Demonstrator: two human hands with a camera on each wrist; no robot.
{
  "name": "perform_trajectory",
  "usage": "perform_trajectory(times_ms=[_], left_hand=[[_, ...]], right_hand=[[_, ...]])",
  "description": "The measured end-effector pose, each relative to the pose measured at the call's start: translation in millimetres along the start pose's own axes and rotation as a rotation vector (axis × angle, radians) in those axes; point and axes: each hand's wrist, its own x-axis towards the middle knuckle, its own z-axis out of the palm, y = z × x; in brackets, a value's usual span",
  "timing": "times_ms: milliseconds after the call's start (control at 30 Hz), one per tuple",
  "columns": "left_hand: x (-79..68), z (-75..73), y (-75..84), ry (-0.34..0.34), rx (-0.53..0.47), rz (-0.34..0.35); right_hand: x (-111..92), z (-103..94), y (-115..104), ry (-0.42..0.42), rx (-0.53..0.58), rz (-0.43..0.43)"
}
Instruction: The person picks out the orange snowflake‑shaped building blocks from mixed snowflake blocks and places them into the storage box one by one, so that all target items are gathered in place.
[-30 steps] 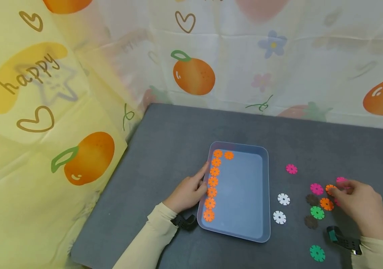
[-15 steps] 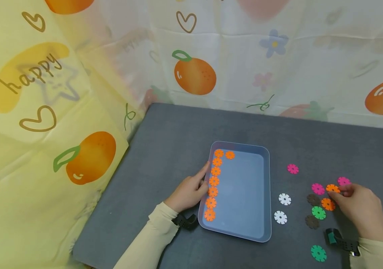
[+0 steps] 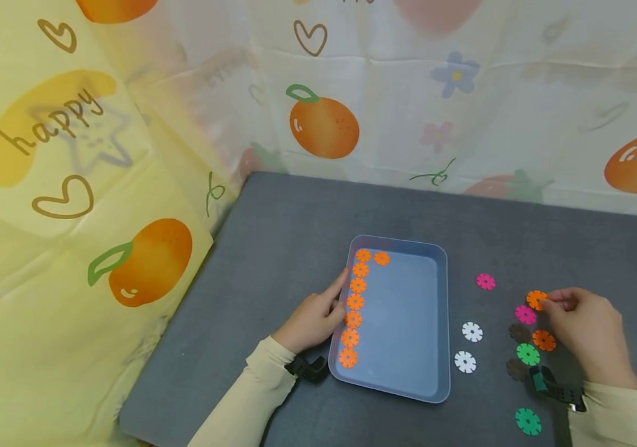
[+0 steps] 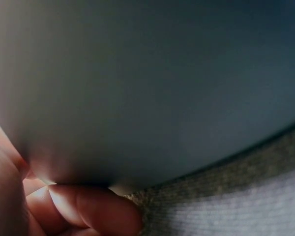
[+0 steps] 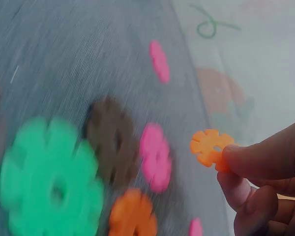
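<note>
In the head view my right hand (image 3: 589, 329) pinches an orange snowflake disc (image 3: 536, 300) between thumb and fingertips. The right wrist view shows this notched disc (image 5: 209, 146) held above the table. Beneath and beside the hand lie a pink disc (image 3: 526, 315), another orange disc (image 3: 544, 340), a light green disc (image 3: 528, 354) and dark brown discs (image 3: 519, 333). My left hand (image 3: 311, 320) holds the left side of a blue-grey tray (image 3: 442, 323), index finger along its rim. Inside the tray, orange discs (image 3: 355, 302) form a column down the left side, with one more (image 3: 382, 258) beside the top.
Two white discs (image 3: 472, 331) lie just right of the tray. A pink disc (image 3: 485, 282) sits farther back, and a darker green disc (image 3: 528, 421) lies near the front. A printed curtain (image 3: 374, 124) hangs behind the grey table (image 3: 290, 223).
My right hand has lifted the orange disc from among the others and moved it slightly left and away from me. The left hand and tray stay in place.
</note>
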Motion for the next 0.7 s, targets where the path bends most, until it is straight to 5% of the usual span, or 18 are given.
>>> perform_trajectory(times_ms=[700], left_hand=[[-0.5, -1.4, -4.0, -0.002, 0.019, 0.018]], right_hand=[[2, 30.1, -117, -0.057, 0.132, -0.221]])
